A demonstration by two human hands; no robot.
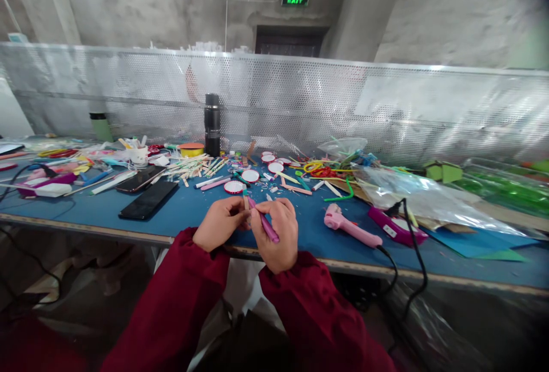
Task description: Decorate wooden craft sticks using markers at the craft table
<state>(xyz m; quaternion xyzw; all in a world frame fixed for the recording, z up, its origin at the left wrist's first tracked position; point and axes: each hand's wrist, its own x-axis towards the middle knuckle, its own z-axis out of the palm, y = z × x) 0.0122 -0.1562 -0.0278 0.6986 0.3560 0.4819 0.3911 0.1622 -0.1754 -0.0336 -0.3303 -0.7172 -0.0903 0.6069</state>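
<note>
My right hand (pixel 278 238) is wrapped round a purple marker (pixel 269 229), which slants across the fingers with its far end close to my left hand. Between the thumb and fingers of my left hand (pixel 219 223) is a small wooden craft stick (pixel 246 200) with a teal upper end. Both hands meet just above the front edge of the blue table (pixel 193 203). Whether the marker's tip touches the stick is hidden by my fingers. Just beyond them lies a round white disc with a red rim (pixel 234 187).
A pink glue gun (pixel 354 229) and a purple corded device (pixel 397 228) lie to the right. Two phones, the nearer one black (pixel 148 200), are on the left. A black thermos (pixel 212 126) stands behind a pile of craft sticks (pixel 193 166), near a perforated metal screen (pixel 278 98).
</note>
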